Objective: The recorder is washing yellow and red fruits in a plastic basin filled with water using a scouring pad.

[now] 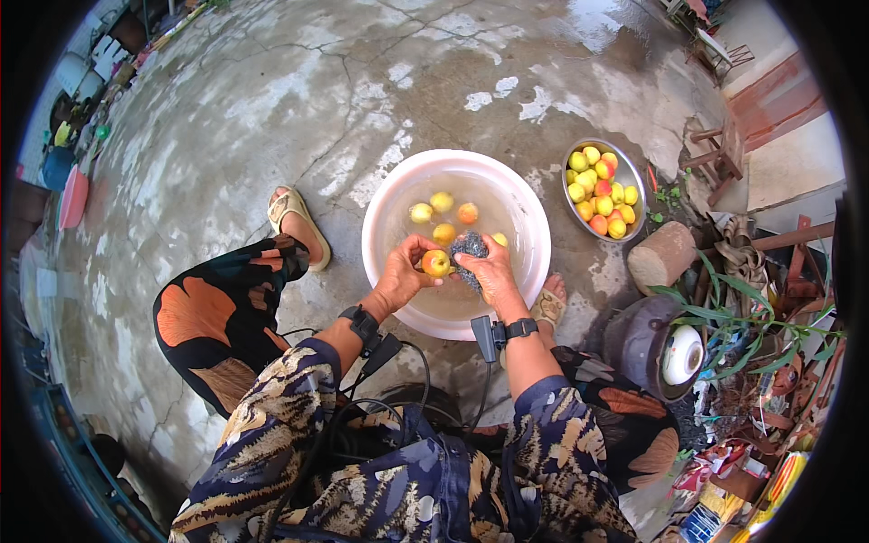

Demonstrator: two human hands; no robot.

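Above a white plastic basin (375, 234) of cloudy water, my left hand (402, 270) holds a yellow-red fruit (435, 263), perhaps an apricot or peach, between thumb and fingers. My right hand (493, 273) grips a dark grey scrubbing pad (467, 252) just right of that fruit. Several more fruits lie in the water, among them a yellow one (442, 201) at the back and an orange one (468, 213). Another (500, 239) is partly hidden behind my right hand. Each wrist wears a black strap with a cabled device.
To the right, an oval metal bowl (582, 216) holds several yellow and red fruits. Beyond it are a stone cylinder (661, 257), a dark round pot (628, 346), leafy stems (740, 319) and a wooden stool (718, 157). A pink basin (73, 197) stands far left on the cracked concrete (271, 115).
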